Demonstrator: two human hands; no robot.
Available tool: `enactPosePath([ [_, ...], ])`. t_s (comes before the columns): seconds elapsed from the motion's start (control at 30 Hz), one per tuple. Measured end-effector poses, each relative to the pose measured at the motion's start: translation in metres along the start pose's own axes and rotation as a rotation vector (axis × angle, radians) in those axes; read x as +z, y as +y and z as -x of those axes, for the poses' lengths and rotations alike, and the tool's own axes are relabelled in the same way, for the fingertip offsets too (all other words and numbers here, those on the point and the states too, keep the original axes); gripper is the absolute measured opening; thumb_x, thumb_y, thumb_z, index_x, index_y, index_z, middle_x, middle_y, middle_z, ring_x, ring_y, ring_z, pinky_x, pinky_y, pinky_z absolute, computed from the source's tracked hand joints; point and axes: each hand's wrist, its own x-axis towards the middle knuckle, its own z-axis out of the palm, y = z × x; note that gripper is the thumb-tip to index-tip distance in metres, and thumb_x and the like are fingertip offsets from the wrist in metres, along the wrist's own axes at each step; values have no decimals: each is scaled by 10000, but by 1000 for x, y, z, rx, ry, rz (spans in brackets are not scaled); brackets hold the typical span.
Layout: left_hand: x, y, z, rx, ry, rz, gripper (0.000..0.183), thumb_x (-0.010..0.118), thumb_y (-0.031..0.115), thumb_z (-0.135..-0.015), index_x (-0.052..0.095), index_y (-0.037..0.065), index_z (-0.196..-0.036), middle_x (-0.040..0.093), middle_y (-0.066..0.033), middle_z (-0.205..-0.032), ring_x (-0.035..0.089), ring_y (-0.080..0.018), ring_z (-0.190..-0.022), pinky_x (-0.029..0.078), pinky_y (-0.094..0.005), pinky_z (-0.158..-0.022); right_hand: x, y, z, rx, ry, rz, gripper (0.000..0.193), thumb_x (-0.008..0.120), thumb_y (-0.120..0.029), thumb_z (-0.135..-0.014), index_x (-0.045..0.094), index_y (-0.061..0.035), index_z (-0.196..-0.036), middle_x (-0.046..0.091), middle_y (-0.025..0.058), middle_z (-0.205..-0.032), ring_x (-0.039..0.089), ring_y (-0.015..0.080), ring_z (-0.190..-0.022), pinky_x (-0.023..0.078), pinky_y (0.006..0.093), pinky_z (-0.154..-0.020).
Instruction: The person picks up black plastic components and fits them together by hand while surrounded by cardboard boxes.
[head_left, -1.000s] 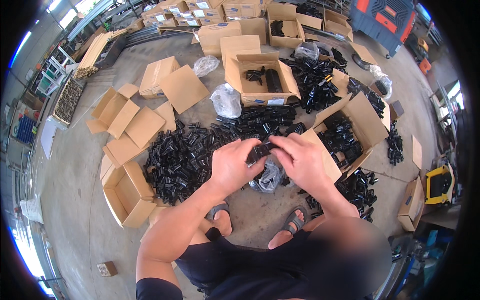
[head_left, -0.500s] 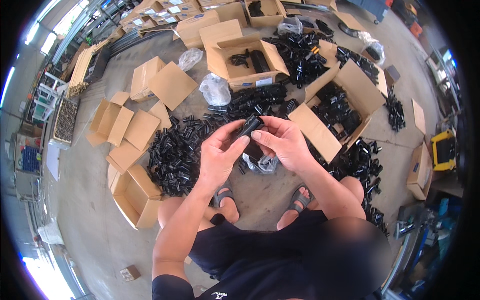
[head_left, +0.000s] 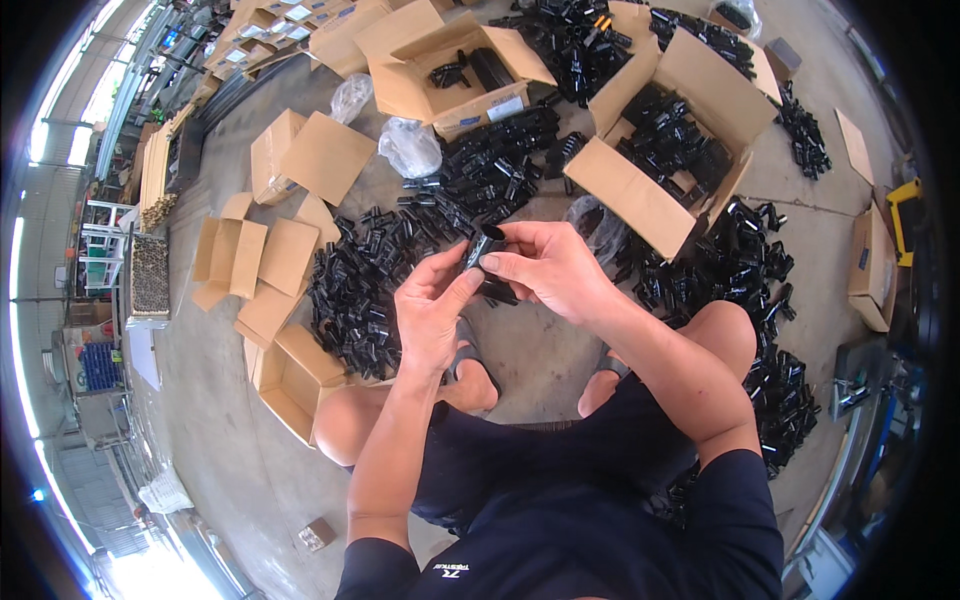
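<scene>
Between my two hands is a short, glossy black tube fitting (head_left: 484, 250), held tilted with its round open end facing up and away. The thumb and fingers of my left hand (head_left: 436, 295) pinch its left side. My right hand (head_left: 545, 262) grips it from the right, thumb laid along its front. Part of the fitting is covered by my fingers. Below and beyond the hands, a broad heap of similar black fittings (head_left: 360, 280) lies on the floor.
An open carton (head_left: 610, 185) at the right holds many black parts; another open carton (head_left: 405, 90) stands at the far side. Flattened and empty cartons (head_left: 300, 375) sit at the left. Clear plastic bags (head_left: 408, 150) lie near the heap. More black parts (head_left: 785, 400) spread beside my right knee.
My view has shifted, so the cartons and heap sit differently in the picture. Both hands still hold the tube fitting, now tilted a little more upright.
</scene>
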Motion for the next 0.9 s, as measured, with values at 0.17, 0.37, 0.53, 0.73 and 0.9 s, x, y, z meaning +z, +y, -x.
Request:
enactPosePath([
  [0.17,0,-19,2,-105,41,150,332,670,-24,-951,638,-37,-1281,711,-135,-1175,711,-201,-1019,619,-343,-861,-10,18,-5,27,82,-14,165,745,-125,-936,724,11,-1026,656,-9,-731,532,41,-591,394,220,-503],
  [0.37,-5,-26,-15,-122,106,276,298,599,27,-1001,613,-19,-1295,699,-181,-1160,710,-289,-1049,655,-435,-816,-23,19,-15,20,206,-75,183,729,-95,-944,731,25,-1083,704,29,-807,580,46,-627,426,210,-521],
  [0.53,3,-29,-19,-150,189,277,317,639,45,-989,618,-40,-1294,714,-149,-1146,726,-233,-986,652,-362,-783,-27,37,-20,-50,178,5,202,681,-40,-967,706,39,-1150,732,51,-957,616,50,-790,478,205,-656],
  [0.73,9,-37,-22,-89,193,222,325,639,21,-983,617,-56,-1298,707,-145,-1175,721,-210,-983,648,-342,-790,-18,43,-23,0,220,-104,177,710,-2,-925,713,75,-1084,748,95,-949,683,100,-851,550,254,-729],
  [0.9,7,-43,-25,-55,226,171,311,632,39,-994,622,-44,-1293,707,-165,-1159,723,-222,-988,654,-375,-837,-15,51,-30,66,263,-173,155,718,-8,-919,723,70,-1053,746,97,-923,674,111,-801,552,260,-723],
])
